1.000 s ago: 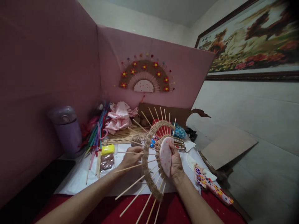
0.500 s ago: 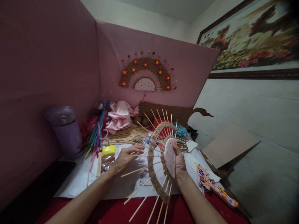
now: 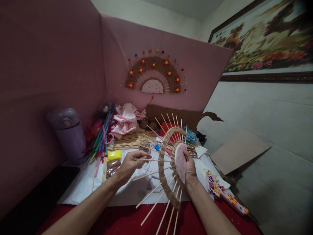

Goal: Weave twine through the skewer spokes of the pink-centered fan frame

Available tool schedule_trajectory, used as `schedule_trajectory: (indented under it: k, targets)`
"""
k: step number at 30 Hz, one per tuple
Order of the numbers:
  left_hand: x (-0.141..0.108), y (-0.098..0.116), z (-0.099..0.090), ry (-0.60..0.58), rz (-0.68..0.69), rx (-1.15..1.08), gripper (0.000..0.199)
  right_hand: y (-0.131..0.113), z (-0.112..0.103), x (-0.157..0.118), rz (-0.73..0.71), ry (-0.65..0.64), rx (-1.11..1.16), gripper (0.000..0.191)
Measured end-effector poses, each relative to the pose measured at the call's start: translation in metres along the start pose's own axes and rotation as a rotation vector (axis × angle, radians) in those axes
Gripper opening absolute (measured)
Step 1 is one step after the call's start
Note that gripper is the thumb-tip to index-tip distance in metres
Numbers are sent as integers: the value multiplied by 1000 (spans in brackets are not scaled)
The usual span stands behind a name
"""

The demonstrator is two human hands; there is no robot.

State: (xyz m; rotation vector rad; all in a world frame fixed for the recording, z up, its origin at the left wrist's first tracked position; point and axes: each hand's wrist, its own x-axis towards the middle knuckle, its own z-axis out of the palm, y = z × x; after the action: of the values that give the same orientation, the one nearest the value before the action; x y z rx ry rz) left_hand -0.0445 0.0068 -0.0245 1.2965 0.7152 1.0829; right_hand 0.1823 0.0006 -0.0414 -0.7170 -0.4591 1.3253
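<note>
My right hand (image 3: 191, 168) grips a half-round woven stick fan by its flat pink-dotted fabric centre (image 3: 180, 163), fingers behind and thumb at the edge. Thin wooden sticks (image 3: 148, 174) radiate from the centre to the left, up and down. Two bands of brown twine, an inner one and a wider outer band (image 3: 162, 169), are woven across them. My left hand (image 3: 137, 161) is beside the stick ends on the left, its fingertips pinched together near one stick. What lies between those fingertips is too small to make out. A ball of twine (image 3: 144, 146) sits just behind that hand.
A finished fan with red flowers (image 3: 153, 64) hangs on the pink board. At left stand a purple bottle (image 3: 69, 138) and pipe cleaners (image 3: 101, 138). Behind lie crumpled dotted fabric (image 3: 126, 120) and bundled sticks (image 3: 124, 139). Yellow clay (image 3: 114, 155) is near; a flower-patterned handle (image 3: 232, 199) is right.
The woven fan and my right hand have shifted slightly to the right in view. My left hand's fingers have drawn closer together near the stick ends. The camera view has tilted a little.
</note>
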Motion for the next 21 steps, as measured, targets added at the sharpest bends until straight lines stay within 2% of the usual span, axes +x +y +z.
schedule_trajectory:
  k: [4,10,17,21]
  targets:
    - [-3,13,0,89,13,-66,28,0,-1,0,102,52,16,20]
    - [-4,29,-3,117,30,-160,29,-1,-2,-1,140,30,19,19]
    - [-3,33,-8,232,15,-202,34,-4,1,0,121,8,-17,19]
    - [-1,33,-10,243,57,-193,31,-10,6,-2,140,51,-24,17]
